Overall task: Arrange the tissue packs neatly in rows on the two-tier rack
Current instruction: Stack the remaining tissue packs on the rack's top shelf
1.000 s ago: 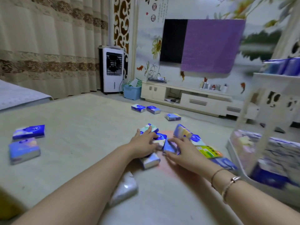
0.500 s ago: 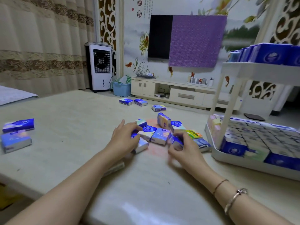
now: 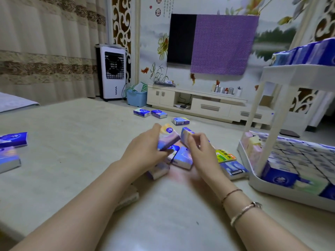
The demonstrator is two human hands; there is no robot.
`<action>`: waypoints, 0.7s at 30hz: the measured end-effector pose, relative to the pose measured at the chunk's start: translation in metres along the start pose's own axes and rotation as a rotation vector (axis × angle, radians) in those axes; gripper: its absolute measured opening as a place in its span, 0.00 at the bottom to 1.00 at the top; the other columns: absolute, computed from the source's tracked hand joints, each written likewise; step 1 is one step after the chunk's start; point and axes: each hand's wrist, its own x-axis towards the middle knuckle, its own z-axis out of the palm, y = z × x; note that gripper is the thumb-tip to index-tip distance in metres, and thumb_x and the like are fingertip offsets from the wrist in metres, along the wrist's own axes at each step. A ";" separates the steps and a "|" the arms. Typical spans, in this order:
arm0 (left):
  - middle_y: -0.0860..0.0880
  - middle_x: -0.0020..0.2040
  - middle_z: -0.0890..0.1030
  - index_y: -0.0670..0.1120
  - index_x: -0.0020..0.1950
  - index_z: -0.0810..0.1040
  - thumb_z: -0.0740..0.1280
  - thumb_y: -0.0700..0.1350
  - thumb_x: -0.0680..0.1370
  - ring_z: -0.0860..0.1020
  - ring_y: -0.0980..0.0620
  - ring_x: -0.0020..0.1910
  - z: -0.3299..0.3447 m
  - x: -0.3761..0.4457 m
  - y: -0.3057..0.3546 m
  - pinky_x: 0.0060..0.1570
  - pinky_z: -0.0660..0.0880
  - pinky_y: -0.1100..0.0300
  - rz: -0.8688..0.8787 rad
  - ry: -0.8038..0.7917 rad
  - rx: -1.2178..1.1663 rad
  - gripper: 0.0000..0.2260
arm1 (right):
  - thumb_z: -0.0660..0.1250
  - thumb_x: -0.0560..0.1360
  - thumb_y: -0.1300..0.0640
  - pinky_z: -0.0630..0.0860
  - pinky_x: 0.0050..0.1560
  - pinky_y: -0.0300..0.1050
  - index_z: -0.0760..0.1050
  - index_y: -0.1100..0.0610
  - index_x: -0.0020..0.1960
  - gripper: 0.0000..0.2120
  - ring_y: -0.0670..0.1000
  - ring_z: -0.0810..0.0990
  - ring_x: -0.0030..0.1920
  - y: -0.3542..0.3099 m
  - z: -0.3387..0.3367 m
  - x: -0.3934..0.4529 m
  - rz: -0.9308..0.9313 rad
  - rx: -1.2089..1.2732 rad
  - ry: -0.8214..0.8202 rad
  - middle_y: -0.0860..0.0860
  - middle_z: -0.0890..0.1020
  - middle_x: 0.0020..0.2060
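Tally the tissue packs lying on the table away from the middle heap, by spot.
left-edge packs: 2
far-edge packs: 3
near pack, partly under the left forearm: 1
Total: 6

I see both forearms bare, no sleeves. R wrist (image 3: pixel 239 205) wears 2 bracelets: thin dark cord (image 3: pixel 231 193), plus pale metallic bangle (image 3: pixel 244 211) w/ small clasp.
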 end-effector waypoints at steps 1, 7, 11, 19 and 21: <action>0.49 0.49 0.77 0.49 0.55 0.64 0.71 0.56 0.72 0.75 0.44 0.48 -0.002 0.002 -0.004 0.41 0.71 0.53 -0.043 -0.009 -0.006 0.21 | 0.62 0.78 0.52 0.71 0.55 0.49 0.74 0.57 0.57 0.12 0.54 0.76 0.56 0.009 -0.002 0.003 -0.007 -0.175 -0.016 0.53 0.80 0.53; 0.47 0.49 0.74 0.47 0.48 0.64 0.72 0.56 0.71 0.69 0.47 0.45 0.005 0.009 -0.019 0.34 0.62 0.57 -0.175 -0.110 -0.048 0.21 | 0.64 0.76 0.51 0.65 0.51 0.42 0.66 0.55 0.69 0.23 0.54 0.67 0.67 0.012 0.000 0.002 0.045 -0.495 -0.185 0.53 0.74 0.64; 0.47 0.48 0.75 0.47 0.48 0.64 0.72 0.55 0.70 0.72 0.46 0.48 0.021 0.016 -0.010 0.37 0.67 0.56 -0.190 -0.156 -0.102 0.20 | 0.72 0.70 0.56 0.65 0.46 0.40 0.71 0.54 0.60 0.21 0.52 0.74 0.58 0.011 0.002 0.001 0.097 -0.222 -0.059 0.51 0.77 0.58; 0.49 0.45 0.73 0.47 0.50 0.62 0.74 0.53 0.69 0.73 0.47 0.48 0.036 0.025 0.013 0.38 0.68 0.57 -0.203 -0.205 -0.011 0.23 | 0.72 0.67 0.61 0.72 0.45 0.44 0.70 0.53 0.54 0.19 0.53 0.75 0.49 0.026 -0.024 -0.005 0.188 -0.001 0.114 0.52 0.72 0.54; 0.49 0.45 0.73 0.46 0.51 0.63 0.73 0.48 0.70 0.74 0.47 0.48 0.035 0.026 0.019 0.33 0.65 0.58 -0.185 -0.167 -0.066 0.21 | 0.71 0.64 0.57 0.76 0.52 0.49 0.74 0.55 0.54 0.19 0.54 0.78 0.50 0.030 -0.022 -0.009 0.233 0.057 0.138 0.55 0.78 0.53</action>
